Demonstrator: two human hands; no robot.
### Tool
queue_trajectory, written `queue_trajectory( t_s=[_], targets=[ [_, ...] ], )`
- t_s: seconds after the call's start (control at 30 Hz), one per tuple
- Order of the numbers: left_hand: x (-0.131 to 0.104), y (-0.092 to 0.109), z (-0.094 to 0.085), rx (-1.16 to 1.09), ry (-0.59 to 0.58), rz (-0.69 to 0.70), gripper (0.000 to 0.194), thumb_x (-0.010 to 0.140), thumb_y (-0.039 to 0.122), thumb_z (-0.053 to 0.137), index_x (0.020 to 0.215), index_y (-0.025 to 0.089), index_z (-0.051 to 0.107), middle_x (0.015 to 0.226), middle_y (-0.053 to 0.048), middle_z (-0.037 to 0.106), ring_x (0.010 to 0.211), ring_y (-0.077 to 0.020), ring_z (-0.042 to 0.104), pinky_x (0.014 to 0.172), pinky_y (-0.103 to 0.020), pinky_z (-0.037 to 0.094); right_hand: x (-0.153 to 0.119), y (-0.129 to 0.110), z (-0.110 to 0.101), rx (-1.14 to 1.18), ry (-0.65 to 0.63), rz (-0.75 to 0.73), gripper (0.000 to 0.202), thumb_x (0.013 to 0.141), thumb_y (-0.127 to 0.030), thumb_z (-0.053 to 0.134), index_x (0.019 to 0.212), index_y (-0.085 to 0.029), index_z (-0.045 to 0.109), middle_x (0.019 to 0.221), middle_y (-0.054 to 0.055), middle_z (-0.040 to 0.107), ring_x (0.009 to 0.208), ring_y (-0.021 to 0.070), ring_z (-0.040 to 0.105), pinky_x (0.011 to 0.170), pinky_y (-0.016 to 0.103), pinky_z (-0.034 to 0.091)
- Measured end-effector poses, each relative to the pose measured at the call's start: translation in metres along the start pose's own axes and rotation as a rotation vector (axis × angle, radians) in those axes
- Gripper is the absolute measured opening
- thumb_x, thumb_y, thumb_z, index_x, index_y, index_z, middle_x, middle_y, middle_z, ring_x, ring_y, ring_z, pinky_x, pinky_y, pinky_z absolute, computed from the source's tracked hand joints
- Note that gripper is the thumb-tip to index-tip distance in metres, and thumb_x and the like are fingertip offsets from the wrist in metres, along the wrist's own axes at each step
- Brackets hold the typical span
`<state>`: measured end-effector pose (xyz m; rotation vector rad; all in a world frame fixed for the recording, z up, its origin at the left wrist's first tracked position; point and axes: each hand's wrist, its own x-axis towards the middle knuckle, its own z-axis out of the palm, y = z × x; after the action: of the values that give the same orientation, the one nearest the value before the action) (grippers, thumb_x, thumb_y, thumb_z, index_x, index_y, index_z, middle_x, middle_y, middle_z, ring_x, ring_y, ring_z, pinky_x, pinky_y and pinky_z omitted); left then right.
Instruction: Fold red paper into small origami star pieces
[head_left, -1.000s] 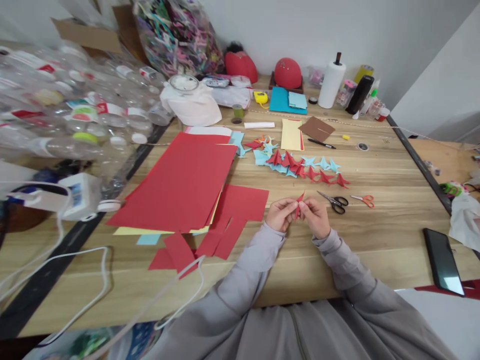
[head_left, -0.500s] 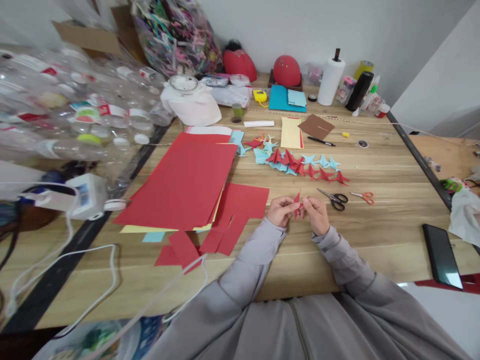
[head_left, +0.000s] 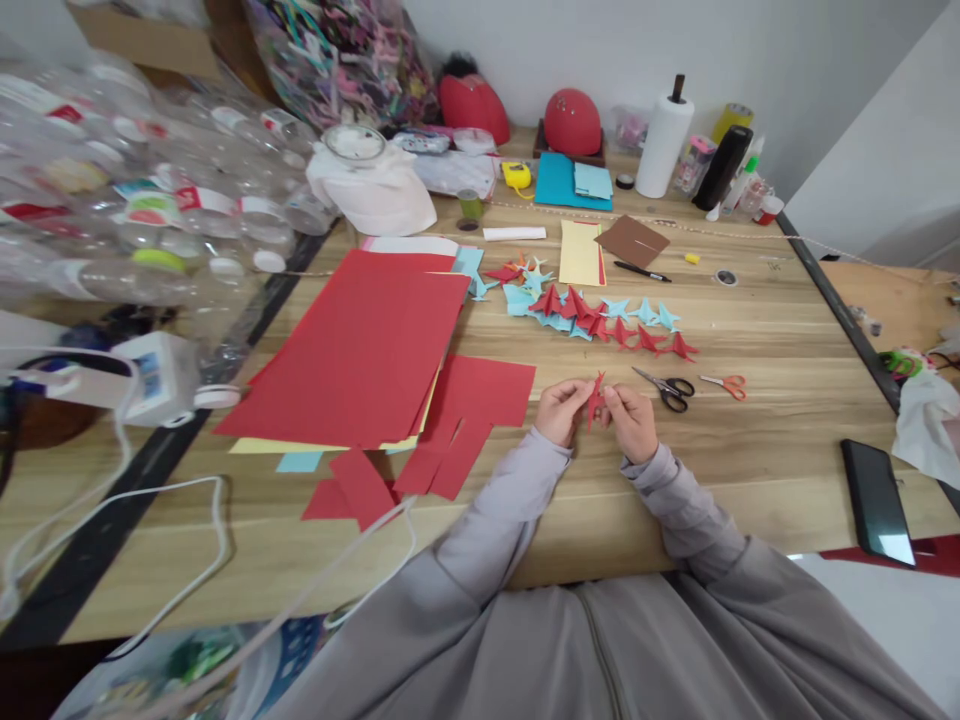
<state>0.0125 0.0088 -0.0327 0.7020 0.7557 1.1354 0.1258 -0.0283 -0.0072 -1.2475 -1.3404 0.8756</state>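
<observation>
A small red origami crane [head_left: 595,398], partly folded with thin pointed tips, is held upright between both my hands above the table. My left hand [head_left: 561,410] pinches its left side with thumb and fingers. The thumb and fingertips of my right hand [head_left: 630,418] grip its right side, hiding part of the paper. Just beyond the hands, red folded cranes [head_left: 574,305] and light blue folded cranes [head_left: 646,312] stand in rows. Black-handled scissors [head_left: 675,390] lie right of my right hand, beside small orange scissors [head_left: 731,385].
Large red paper sheets [head_left: 352,350] are stacked at left, with cut red pieces [head_left: 461,455] near them. Plastic bottles [head_left: 165,210] crowd the far left. A white cable [head_left: 217,520] crosses the front left. A black phone [head_left: 876,500] lies at the right edge.
The whole view has shifted slightly, so the table's things sit a little higher. Both hands keep hold of the red crane, which has turned a little and shows more of its side.
</observation>
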Motion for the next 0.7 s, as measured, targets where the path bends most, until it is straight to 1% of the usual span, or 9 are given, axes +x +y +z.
queue_trajectory(
  t_s=[0.07, 0.13, 0.23, 0.33, 0.43, 0.53, 0.6, 0.7],
  targets=[
    [-0.0002, -0.0004, -0.0016, 0.02, 0.029, 0.031, 0.036, 0.056, 0.044, 0.083, 0.06, 0.014, 0.064, 0.051, 0.002, 0.059, 0.047, -0.0085, 0.051, 0.049, -0.022, 0.041, -0.0017, 0.0018, 0.0015, -0.011, -0.008, 0.007, 0.047, 0.089, -0.052, 0.047, 0.053, -0.021, 0.051, 0.048, -0.002, 0.053, 0.048, 0.0114, 0.051, 0.057, 0.027, 0.042],
    [-0.0009, 0.0013, -0.002, 0.025, 0.06, 0.061, 0.035, 0.055, 0.043, 0.084, 0.059, 0.014, 0.064, 0.056, 0.002, 0.061, 0.052, -0.0081, 0.053, 0.053, -0.021, 0.043, -0.0035, 0.0046, 0.0039, -0.023, -0.03, 0.027, 0.04, 0.085, -0.051, 0.055, 0.059, -0.021, 0.055, 0.05, -0.002, 0.055, 0.048, 0.0114, 0.051, 0.054, 0.027, 0.041],
    [-0.0024, 0.0044, -0.0008, 0.004, 0.092, 0.075, 0.036, 0.053, 0.046, 0.084, 0.06, 0.015, 0.065, 0.06, 0.002, 0.063, 0.056, -0.0088, 0.055, 0.057, -0.022, 0.045, -0.005, 0.0084, 0.0068, -0.05, -0.064, 0.05, 0.032, 0.08, -0.048, 0.063, 0.065, -0.02, 0.057, 0.054, -0.002, 0.057, 0.05, 0.012, 0.052, 0.053, 0.026, 0.041],
    [-0.0027, 0.004, -0.0002, -0.01, 0.098, 0.053, 0.037, 0.051, 0.046, 0.084, 0.064, 0.016, 0.067, 0.058, 0.001, 0.063, 0.051, -0.0099, 0.055, 0.052, -0.023, 0.045, -0.0051, 0.0094, 0.0068, -0.073, -0.094, 0.037, 0.035, 0.085, -0.045, 0.057, 0.06, -0.02, 0.055, 0.054, -0.001, 0.059, 0.052, 0.0121, 0.054, 0.057, 0.027, 0.043],
    [-0.0012, 0.0002, -0.0026, 0.0, 0.104, 0.06, 0.035, 0.048, 0.039, 0.086, 0.069, 0.016, 0.071, 0.062, 0.0, 0.067, 0.053, -0.0102, 0.057, 0.054, -0.024, 0.047, -0.0056, 0.0092, 0.0063, -0.051, -0.121, 0.031, 0.035, 0.086, -0.044, 0.055, 0.06, -0.02, 0.055, 0.053, -0.001, 0.058, 0.05, 0.0114, 0.053, 0.056, 0.026, 0.043],
    [0.0005, -0.0018, -0.0064, 0.017, 0.099, 0.097, 0.03, 0.047, 0.033, 0.088, 0.064, 0.016, 0.071, 0.064, 0.001, 0.068, 0.058, -0.0091, 0.059, 0.058, -0.021, 0.047, -0.0074, 0.0098, 0.0079, -0.012, -0.089, 0.064, 0.031, 0.084, -0.047, 0.057, 0.068, -0.02, 0.058, 0.055, -0.002, 0.059, 0.05, 0.0112, 0.054, 0.053, 0.025, 0.045],
    [0.0006, -0.0007, -0.008, 0.023, 0.083, 0.109, 0.026, 0.049, 0.031, 0.087, 0.059, 0.016, 0.069, 0.062, 0.002, 0.067, 0.058, -0.0084, 0.058, 0.057, -0.02, 0.046, -0.0086, 0.0095, 0.0091, 0.007, -0.067, 0.07, 0.029, 0.083, -0.047, 0.058, 0.073, -0.02, 0.059, 0.058, -0.001, 0.061, 0.052, 0.0116, 0.057, 0.054, 0.025, 0.046],
    [-0.0011, 0.0028, -0.0075, 0.017, 0.066, 0.101, 0.023, 0.052, 0.029, 0.086, 0.056, 0.016, 0.068, 0.058, 0.003, 0.065, 0.054, -0.0076, 0.056, 0.054, -0.02, 0.044, -0.0098, 0.0065, 0.0087, -0.012, -0.064, 0.032, 0.029, 0.084, -0.044, 0.058, 0.067, -0.02, 0.057, 0.056, -0.001, 0.062, 0.05, 0.0116, 0.057, 0.054, 0.024, 0.046]
  ],
)
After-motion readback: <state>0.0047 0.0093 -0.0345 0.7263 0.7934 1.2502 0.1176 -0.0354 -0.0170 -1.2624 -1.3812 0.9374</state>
